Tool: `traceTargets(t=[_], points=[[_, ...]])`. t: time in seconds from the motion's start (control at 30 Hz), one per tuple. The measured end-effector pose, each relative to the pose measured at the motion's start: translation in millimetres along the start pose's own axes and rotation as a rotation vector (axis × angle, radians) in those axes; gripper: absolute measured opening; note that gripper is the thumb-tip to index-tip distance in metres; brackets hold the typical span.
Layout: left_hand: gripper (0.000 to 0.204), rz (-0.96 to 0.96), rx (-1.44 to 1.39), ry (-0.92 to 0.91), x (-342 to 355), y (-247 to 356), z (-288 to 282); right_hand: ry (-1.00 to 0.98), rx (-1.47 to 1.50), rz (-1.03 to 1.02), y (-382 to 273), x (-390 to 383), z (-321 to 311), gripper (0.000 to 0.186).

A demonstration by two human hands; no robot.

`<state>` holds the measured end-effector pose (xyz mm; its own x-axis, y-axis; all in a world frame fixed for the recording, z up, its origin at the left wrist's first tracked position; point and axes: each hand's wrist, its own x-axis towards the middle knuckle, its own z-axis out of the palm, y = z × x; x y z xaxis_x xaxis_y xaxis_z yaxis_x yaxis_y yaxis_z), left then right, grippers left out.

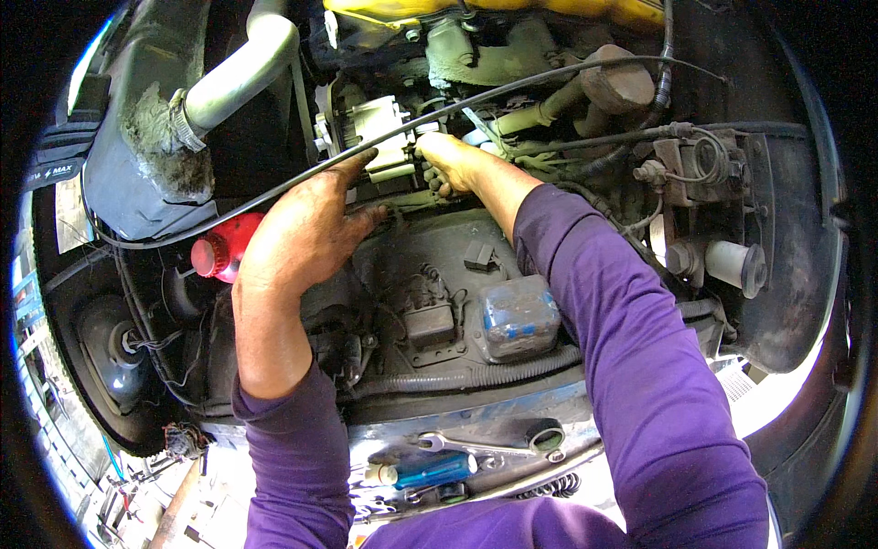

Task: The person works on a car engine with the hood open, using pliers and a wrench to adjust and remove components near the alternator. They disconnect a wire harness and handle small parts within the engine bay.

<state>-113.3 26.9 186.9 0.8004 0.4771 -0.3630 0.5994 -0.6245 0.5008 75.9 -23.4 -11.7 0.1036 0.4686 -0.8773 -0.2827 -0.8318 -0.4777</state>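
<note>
Deep in an engine bay, both my hands reach toward a silver, finned alternator (384,119). My left hand (306,224) is at its near left side, index finger stretched toward the casing and thumb apart; nothing shows between them. On the alternator's right side, my right hand (453,165) has its fingers curled in against a small part; what they grip is hidden. A pale, thin bar (477,123) rises just behind that hand. In front of the alternator, a long black cable (274,190) crosses over my left hand's fingers.
A red-capped reservoir (224,249) sits left of my left wrist. Below my arms are a taped box (519,316) and a corrugated hose (466,377). A combination wrench (485,446) and a blue-handled tool (434,470) lie near the front edge. A wide pipe (242,82) runs upper left.
</note>
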Motion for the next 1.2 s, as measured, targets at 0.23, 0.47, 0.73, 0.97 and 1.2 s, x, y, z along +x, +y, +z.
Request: traceTargets(t=[0.23, 0.47, 0.73, 0.97, 1.2], points=[[0.064, -0.023, 0.013, -0.02, 0.8, 2.1, -1.8, 0.015, 0.0, -0.039, -2.0, -1.9, -2.9, 0.024], [0.059, 0.011, -0.014, 0.03, 0.9, 0.5, 2.2, -0.061, -0.063, 0.025, -3.6, 2.1, -5.5, 0.024], [0.06, 0.045, 0.02, 0.054, 0.7, -0.9, 2.5, -0.034, -0.155, -0.012, -4.2, -6.2, -1.4, 0.025], [0.06, 0.016, -0.006, 0.03, 0.5, 1.8, 1.3, -0.039, -0.117, -0.005, -1.1, 3.2, -1.8, 0.029], [0.059, 0.01, -0.059, 0.02, 0.9, 3.6, 1.3, -0.05, -0.051, 0.003, 0.7, 7.2, -1.3, 0.027]])
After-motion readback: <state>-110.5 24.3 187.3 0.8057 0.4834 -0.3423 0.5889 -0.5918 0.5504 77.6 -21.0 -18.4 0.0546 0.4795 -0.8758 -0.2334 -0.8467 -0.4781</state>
